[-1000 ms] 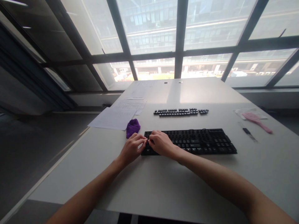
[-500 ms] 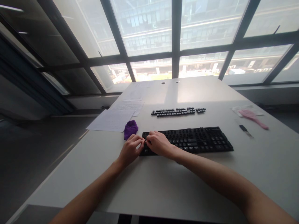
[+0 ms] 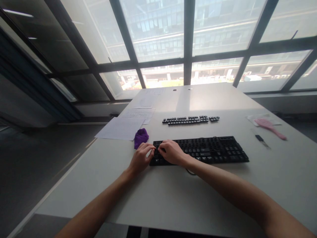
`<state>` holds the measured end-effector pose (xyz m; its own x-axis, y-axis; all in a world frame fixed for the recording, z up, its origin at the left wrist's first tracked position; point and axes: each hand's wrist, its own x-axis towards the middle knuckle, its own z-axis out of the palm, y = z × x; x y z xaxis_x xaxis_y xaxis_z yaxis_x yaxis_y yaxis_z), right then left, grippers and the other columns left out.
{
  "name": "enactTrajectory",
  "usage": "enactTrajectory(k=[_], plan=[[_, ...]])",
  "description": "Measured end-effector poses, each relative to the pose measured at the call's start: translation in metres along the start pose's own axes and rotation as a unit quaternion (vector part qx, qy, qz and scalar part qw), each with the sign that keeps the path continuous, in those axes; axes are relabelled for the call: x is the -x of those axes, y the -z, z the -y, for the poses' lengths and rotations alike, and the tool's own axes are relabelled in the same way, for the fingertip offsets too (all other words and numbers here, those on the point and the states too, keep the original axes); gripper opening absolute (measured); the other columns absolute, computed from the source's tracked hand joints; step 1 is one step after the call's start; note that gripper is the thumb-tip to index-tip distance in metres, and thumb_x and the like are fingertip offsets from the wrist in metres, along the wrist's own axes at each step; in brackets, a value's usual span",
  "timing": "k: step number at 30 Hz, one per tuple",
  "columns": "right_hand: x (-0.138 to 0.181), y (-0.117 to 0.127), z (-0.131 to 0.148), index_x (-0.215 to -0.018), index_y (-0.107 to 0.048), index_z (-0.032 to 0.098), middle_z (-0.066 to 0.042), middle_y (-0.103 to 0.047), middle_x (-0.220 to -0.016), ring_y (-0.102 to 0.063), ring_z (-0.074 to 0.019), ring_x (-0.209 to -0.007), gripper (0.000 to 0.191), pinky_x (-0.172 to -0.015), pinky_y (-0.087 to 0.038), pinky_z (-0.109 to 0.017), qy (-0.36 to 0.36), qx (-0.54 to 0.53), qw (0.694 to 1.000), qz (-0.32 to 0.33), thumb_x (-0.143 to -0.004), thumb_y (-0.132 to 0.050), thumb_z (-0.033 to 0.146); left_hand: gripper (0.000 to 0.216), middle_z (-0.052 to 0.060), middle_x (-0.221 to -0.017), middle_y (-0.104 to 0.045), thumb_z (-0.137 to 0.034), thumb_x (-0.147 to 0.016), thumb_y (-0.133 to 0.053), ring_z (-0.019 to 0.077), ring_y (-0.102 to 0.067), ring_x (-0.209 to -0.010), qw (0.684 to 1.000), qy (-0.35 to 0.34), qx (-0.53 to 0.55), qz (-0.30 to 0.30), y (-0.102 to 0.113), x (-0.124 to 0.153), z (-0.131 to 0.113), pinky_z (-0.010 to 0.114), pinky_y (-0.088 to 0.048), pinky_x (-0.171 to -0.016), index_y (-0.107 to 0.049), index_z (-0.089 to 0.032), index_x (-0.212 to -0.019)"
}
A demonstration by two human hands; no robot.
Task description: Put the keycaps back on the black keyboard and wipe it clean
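From the head camera, the black plastic computer keyboard (image 3: 201, 151) lies flat on the white desk (image 3: 173, 198), near its middle. Both hands meet at the keyboard's left end. The right hand (image 3: 172, 152) rests over the left keys and hides them. The left hand (image 3: 140, 158) sits just off the left edge, its fingertips (image 3: 151, 148) curled toward the right hand's. Whether either grip pinches a keycap cannot be told; the fingertips cover the spot. A crumpled purple cloth (image 3: 141, 137) lies just beyond the left hand. Farther back sits a row of loose black keycaps (image 3: 190, 120), too small to read. White paper sheets (image 3: 122, 127) overhang the desk's left edge.
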<state>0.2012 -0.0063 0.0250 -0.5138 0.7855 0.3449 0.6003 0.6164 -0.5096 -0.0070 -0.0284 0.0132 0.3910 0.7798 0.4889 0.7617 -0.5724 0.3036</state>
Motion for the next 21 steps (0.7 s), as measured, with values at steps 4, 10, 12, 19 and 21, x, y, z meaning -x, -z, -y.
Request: enactTrajectory(k=[4,10,12,19,21], plan=[[-0.008,0.011,-0.012,-0.084,-0.075,0.018,-0.004,-0.073,-0.077,-0.061,-0.0152,-0.07,0.024,-0.067,-0.039,-0.025,-0.071,-0.048,0.995,-0.042,-0.094,-0.054,0.024,0.018,0.005,-0.099,-0.069,-0.027,-0.1,-0.05,0.0209,-0.06,-0.09,0.999,0.038,0.022,-0.027,0.002,-0.004,0.003,0.036,-0.049,-0.085,-0.065,-0.019,-0.105],[-0.025,0.04,-0.05,-0.099,-0.077,0.02,-0.006,-0.076,-0.093,-0.067,-0.0192,-0.084,0.02,-0.073,-0.043,-0.026,-0.166,0.01,0.983,-0.076,-0.089,-0.059,0.023,0.022,0.006,-0.104,-0.072,-0.032,-0.097,-0.057,0.0226,-0.062,-0.099,0.998,0.031,0.005,-0.05,0.017,-0.04,0.008,0.038,-0.047,-0.095,-0.07,-0.019,-0.109],[-0.033,0.047,-0.067,-0.102,-0.076,0.021,-0.007,-0.075,-0.101,-0.067,-0.0203,-0.09,0.022,-0.077,-0.044,-0.026,-0.185,0.058,0.978,-0.081,-0.09,-0.058,0.022,0.022,0.005,-0.103,-0.073,-0.033,-0.095,-0.06,0.0227,-0.063,-0.099,0.999,0.025,-0.005,-0.025,0.014,-0.064,0.012,0.039,-0.047,-0.098,-0.072,-0.02,-0.108],[-0.071,0.053,-0.106,-0.114,-0.074,0.019,-0.013,-0.069,-0.113,-0.061,-0.025,-0.105,0.027,-0.084,-0.045,-0.03,-0.168,0.199,0.965,-0.023,-0.096,-0.054,0.022,0.018,0.005,-0.104,-0.074,-0.027,-0.089,-0.069,0.0237,-0.064,-0.101,0.994,0.083,-0.049,0.046,-0.044,-0.149,0.027,0.036,-0.05,-0.097,-0.079,-0.023,-0.103],[-0.08,0.049,-0.109,-0.113,-0.075,0.019,-0.014,-0.068,-0.113,-0.058,-0.0262,-0.109,0.026,-0.087,-0.044,-0.031,-0.15,0.206,0.967,-0.015,-0.096,-0.056,0.023,0.018,0.006,-0.105,-0.074,-0.025,-0.088,-0.069,0.0255,-0.063,-0.104,0.993,0.088,-0.059,0.053,-0.059,-0.161,0.028,0.035,-0.052,-0.093,-0.08,-0.024,-0.103]])
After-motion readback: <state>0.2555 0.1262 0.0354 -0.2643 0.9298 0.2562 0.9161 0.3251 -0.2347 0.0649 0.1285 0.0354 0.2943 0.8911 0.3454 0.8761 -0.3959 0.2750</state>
